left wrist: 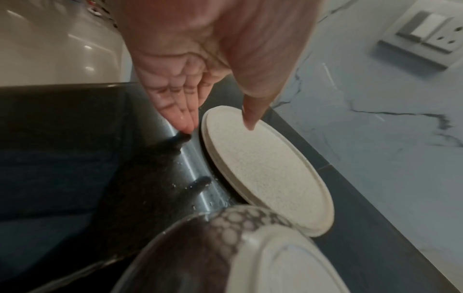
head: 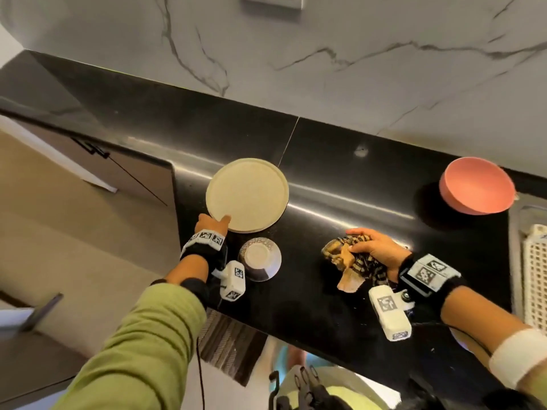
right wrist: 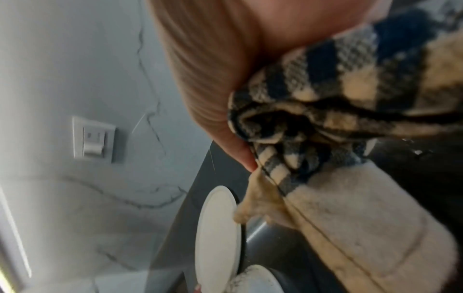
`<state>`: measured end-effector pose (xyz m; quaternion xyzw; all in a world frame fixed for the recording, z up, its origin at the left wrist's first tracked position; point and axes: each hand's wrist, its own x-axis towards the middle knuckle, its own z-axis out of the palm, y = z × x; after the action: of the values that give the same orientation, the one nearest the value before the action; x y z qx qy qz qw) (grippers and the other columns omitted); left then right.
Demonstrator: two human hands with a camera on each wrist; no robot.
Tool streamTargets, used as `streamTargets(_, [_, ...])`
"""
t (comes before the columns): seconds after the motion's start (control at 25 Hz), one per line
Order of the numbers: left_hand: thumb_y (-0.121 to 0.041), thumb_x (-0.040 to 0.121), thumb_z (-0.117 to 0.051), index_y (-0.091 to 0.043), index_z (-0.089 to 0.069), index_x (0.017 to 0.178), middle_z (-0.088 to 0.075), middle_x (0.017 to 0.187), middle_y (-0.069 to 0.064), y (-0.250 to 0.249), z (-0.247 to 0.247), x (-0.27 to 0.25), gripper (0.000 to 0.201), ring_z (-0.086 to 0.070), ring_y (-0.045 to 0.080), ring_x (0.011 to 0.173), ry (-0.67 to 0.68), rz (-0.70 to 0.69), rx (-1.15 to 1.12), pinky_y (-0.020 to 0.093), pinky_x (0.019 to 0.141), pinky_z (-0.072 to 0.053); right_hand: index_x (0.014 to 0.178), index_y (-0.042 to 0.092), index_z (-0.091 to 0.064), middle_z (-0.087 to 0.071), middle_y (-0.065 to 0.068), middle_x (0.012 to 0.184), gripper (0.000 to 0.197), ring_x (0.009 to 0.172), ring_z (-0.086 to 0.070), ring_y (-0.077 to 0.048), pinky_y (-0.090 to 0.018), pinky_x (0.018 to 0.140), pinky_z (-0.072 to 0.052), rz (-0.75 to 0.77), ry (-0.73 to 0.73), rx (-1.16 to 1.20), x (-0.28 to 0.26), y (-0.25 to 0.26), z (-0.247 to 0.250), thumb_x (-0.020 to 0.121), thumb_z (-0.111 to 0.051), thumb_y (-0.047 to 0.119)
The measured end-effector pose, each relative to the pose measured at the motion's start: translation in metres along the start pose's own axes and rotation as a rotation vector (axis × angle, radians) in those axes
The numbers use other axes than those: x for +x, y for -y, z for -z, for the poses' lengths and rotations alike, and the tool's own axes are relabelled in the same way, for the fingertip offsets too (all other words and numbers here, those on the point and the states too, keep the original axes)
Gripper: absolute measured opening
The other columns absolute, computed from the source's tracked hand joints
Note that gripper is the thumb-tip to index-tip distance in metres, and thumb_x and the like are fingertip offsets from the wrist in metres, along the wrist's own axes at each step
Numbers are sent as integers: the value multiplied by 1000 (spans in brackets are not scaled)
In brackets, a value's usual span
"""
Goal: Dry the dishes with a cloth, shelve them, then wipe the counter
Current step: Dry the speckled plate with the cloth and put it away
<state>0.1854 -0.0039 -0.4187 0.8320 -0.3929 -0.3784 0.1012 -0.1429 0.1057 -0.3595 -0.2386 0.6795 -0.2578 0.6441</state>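
Note:
A round cream plate point(head: 247, 195) point(left wrist: 270, 168) lies flat on the black counter point(head: 325, 161). My left hand point(head: 214, 223) point(left wrist: 218, 128) is at its near-left rim. Its straight fingers point(left wrist: 185, 119) touch the counter beside the rim, and the thumb hovers over the plate's top. Just behind that wrist a patterned bowl point(head: 260, 258) point(left wrist: 250, 247) stands upside down. To the right, my right hand point(head: 373, 247) point(right wrist: 213, 69) grips a crumpled beige-and-dark checked cloth point(head: 349, 258) point(right wrist: 338, 99) that rests on the counter.
A pink bowl point(head: 476, 189) sits tilted at the far right of the counter. Beyond it is a white slatted rack point(head: 535, 276) by a sink edge. The counter ends just left of the plate. A marble wall with a socket point(left wrist: 426, 39) backs it.

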Motion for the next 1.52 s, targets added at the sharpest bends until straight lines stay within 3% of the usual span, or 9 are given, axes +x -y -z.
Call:
streamTargets(0.16, [-32,78,-71,2,-42,126,-56,124,21,2,-6,25,65,-55,40,110,22,80,12,43,92,-47,117,12,-57,-63,-19,105,36,90,-61,-29,-44,88,-51,1,-58,-54,23,4,-11,84,-65,1])
streamTargets(0.44, [-34,71,-57,-7,-55,111,-60,117,18,-9,9,29,48,-58,32,95,131,147,-261,40,87,-50,112,-1,-59,-70,-23,93,23,79,-71,-31,-38,68,-59,-1,-8,306,2,-12,2,95,-44,1])
streamTargets(0.6, [-13,93,-44,-3,-37,126,-47,118,13,-51,20,-15,34,-49,29,101,2,-107,-665,48,88,-48,114,1,-57,-72,-16,88,26,74,-71,-24,-29,60,-57,155,-19,360,-28,-7,16,99,-38,10])
streamTargets(0.92, [-25,97,-47,-7,-53,109,-55,87,1,-120,55,-142,22,-50,16,73,-218,-946,-370,23,58,-36,119,14,-56,-65,-23,107,28,91,-65,-38,-54,77,-55,823,-314,335,-116,61,49,94,-50,25])
streamTargets(1.04, [-30,94,-53,-12,-59,102,-62,79,-2,-140,51,-201,20,-56,14,69,-55,-1259,-233,25,63,-44,105,41,-57,-68,-7,104,24,97,-66,-29,-54,84,-52,1212,-518,54,-157,110,44,92,-53,22])
streamTargets(1.16, [-27,92,-57,-12,-59,97,-62,69,-3,-160,42,-243,16,-55,11,60,-3,-1421,-214,26,59,-42,117,19,-60,-64,-9,116,33,106,-61,-28,-48,93,-47,1472,-627,-631,-171,131,22,88,-43,19])
streamTargets(1.24, [-22,91,-59,-9,-58,94,-54,63,-8,-171,40,-258,14,-45,3,52,-26,-1485,-233,22,54,-35,127,12,-55,-56,-10,130,43,119,-53,-29,-45,103,-39,1492,-660,-1046,-173,123,23,92,-43,33])
streamTargets(1.36, [-24,91,-60,-7,-55,90,-43,53,-14,-179,47,-264,18,-42,2,44,-18,-1545,-173,12,45,-27,141,13,-41,-42,-7,146,56,132,-39,-22,-29,109,-25,1442,-510,-1138,-185,117,45,96,-33,44])
streamTargets(1.52, [-24,90,-61,-7,-56,96,-60,66,0,-189,54,-279,19,-51,16,51,25,-1700,-78,24,49,-38,139,11,-40,-57,-10,129,54,108,-59,-29,-38,87,-48,1554,-648,-1270,-191,125,51,93,-43,40])
